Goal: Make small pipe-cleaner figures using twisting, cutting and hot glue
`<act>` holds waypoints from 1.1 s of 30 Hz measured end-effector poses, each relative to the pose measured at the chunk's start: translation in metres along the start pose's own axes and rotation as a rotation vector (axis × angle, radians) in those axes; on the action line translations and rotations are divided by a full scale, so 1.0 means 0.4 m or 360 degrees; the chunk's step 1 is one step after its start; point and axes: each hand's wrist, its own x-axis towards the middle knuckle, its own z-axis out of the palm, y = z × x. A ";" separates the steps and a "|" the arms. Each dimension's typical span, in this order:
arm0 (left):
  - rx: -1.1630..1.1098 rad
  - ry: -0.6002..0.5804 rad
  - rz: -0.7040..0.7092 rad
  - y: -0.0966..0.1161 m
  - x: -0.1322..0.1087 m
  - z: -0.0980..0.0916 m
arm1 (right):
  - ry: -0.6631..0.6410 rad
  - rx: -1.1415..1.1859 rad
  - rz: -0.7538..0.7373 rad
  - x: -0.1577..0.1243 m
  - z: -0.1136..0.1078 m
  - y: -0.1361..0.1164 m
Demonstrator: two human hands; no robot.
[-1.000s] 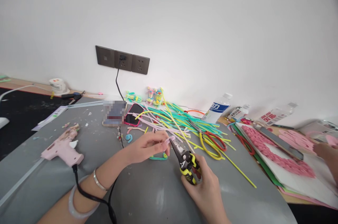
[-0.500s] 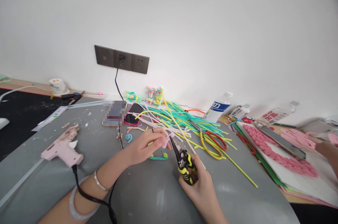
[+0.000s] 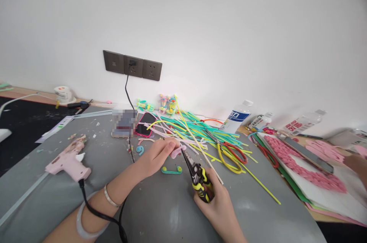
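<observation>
Between the fingertips of my left hand (image 3: 159, 154) is a small bent piece of pink pipe cleaner (image 3: 177, 152). My right hand (image 3: 215, 197) is wrapped round the black and yellow handles of needle-nose pliers (image 3: 197, 176). The pliers' tips touch the pink piece at its right end; whether the jaws grip it I cannot tell. Just below my left fingers lies a teal and yellow strip with coiled ends (image 3: 172, 170). A blue coil (image 3: 140, 150) rests left of that hand.
Loose pipe cleaners (image 3: 197, 128) spread behind my hands, with scissors (image 3: 229, 155) on them. A pink glue gun (image 3: 67, 164) with a black cord lies left. Small figures (image 3: 168, 104) and a bottle (image 3: 236, 117) stand near the wall. Another person's hand (image 3: 355, 164) is at far right.
My left hand has shifted slightly left and down with the pink piece, and its fingers have turned. The pliers have moved a little left with it, their tips still at the piece.
</observation>
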 end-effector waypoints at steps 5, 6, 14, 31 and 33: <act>-0.0065 -0.0009 -0.0075 -0.010 -0.002 0.001 | 0.0026 0.0008 -0.0016 0.002 -0.002 -0.008; -0.0107 -0.0033 -0.0090 -0.012 -0.003 0.001 | 0.0025 0.0006 -0.0013 0.002 -0.003 -0.009; 0.0055 -0.0118 -0.0192 0.001 -0.002 -0.001 | 0.0004 0.0028 0.0039 0.003 -0.001 -0.012; 0.0063 -0.0080 -0.0205 -0.006 -0.001 0.001 | -0.0037 -0.0101 0.0111 -0.007 0.014 0.009; 0.0082 -0.0081 -0.0200 -0.006 -0.002 0.000 | -0.0027 -0.0088 0.0108 -0.007 0.014 0.006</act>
